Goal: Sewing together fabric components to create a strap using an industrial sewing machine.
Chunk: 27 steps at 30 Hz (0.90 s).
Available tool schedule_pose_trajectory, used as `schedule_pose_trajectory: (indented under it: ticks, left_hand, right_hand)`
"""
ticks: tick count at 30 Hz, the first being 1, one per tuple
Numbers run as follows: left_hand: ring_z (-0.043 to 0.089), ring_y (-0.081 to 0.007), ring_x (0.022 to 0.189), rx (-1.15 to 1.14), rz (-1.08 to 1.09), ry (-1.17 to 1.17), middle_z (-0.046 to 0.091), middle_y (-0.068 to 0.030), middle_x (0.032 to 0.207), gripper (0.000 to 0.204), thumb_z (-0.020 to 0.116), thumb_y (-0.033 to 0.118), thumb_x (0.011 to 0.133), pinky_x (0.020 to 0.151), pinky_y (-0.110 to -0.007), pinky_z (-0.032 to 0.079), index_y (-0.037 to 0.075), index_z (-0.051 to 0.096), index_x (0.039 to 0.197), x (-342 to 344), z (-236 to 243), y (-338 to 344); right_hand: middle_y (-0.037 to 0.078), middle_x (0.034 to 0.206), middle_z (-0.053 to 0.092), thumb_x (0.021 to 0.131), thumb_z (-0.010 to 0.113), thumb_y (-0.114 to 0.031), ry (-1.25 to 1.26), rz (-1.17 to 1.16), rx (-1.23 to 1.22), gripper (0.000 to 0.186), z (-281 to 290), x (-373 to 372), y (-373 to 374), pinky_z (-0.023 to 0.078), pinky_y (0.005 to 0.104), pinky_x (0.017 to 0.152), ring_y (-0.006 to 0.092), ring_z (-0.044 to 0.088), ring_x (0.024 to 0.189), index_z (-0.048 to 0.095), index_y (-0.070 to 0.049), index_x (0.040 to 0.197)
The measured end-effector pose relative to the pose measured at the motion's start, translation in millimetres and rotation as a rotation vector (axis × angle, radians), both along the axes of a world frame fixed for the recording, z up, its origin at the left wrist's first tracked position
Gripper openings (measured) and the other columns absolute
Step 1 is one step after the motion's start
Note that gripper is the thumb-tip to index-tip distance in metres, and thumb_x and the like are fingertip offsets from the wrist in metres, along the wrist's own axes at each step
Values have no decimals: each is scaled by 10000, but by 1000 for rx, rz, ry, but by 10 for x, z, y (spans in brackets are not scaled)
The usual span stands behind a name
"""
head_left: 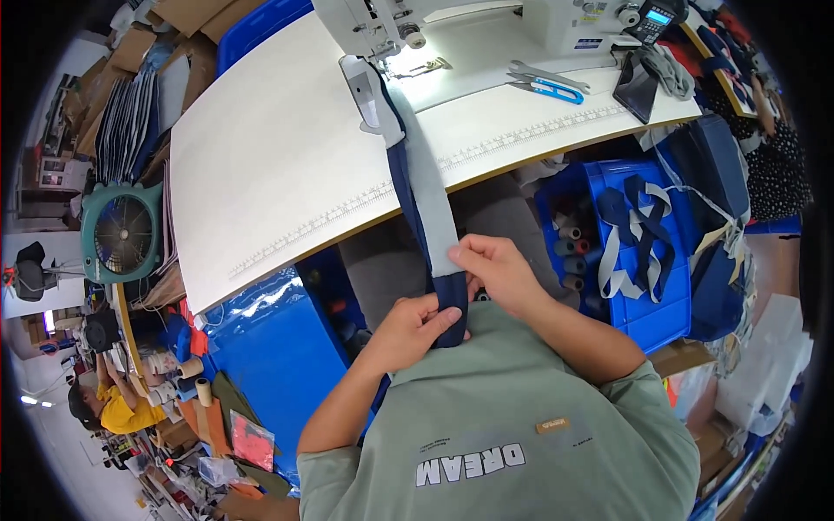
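Note:
A long two-layer fabric strip [424,187], pale grey over navy, runs from beside the lit needle area of a white sewing machine [569,30] over the table edge to my body. My left hand [410,330] pinches the navy end of the strip near my shirt, thumb on top. Just above it, my right hand [499,271] grips the strip between thumb and fingers where the grey layer ends. At the strip's far end lies a shiny, pale flat guide-like piece [362,95], along its left side. What lies under my fingers is hidden.
On the white table [261,174] are blue-handled thread snips [556,90], a wrench [526,68], a dark phone [637,89] and a grey cloth. Blue crates with thread spools and navy-grey strips [645,230] stand at right. A green fan [122,233] and a person in yellow [126,408] are at left.

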<state>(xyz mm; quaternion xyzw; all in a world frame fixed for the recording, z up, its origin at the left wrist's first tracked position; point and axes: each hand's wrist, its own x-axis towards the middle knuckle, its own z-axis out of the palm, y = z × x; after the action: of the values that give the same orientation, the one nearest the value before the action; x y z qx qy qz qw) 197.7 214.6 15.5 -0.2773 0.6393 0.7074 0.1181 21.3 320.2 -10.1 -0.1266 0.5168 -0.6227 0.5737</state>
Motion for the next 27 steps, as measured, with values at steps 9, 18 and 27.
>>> schedule_pose_trajectory:
  ticks: [9, 18, 27]
  left_hand:
    - [556, -57, 600, -92, 277, 83, 560, 11, 700, 317, 585, 288, 1090, 556, -237, 435, -3, 637, 976, -317, 159, -136]
    - [591, -87, 565, -5, 282, 100, 569, -13, 676, 332, 477, 267, 1120, 537, -260, 447, 9, 628, 975, -359, 52, -52]
    - [625, -393, 967, -1266, -53, 484, 648, -175, 1016, 108, 600, 129, 1003, 869, -475, 501, 32, 645, 1024, -868, 406, -764]
  right_hand:
    - [-40, 642, 580, 1029, 684, -239, 334, 78, 36, 296, 116, -67, 43, 417, 238, 503, 28, 510, 573, 620, -41, 819]
    - [85, 984, 692, 916, 709, -93, 1516, -357, -350, 78, -171, -173, 99, 517, 307, 645, 210, 695, 844, 698, -82, 992]
    - [46, 1077, 656, 766, 658, -154, 1853, 241, -629, 216, 145, -384, 45, 497, 355, 867, 233, 627, 1105, 681, -56, 957]
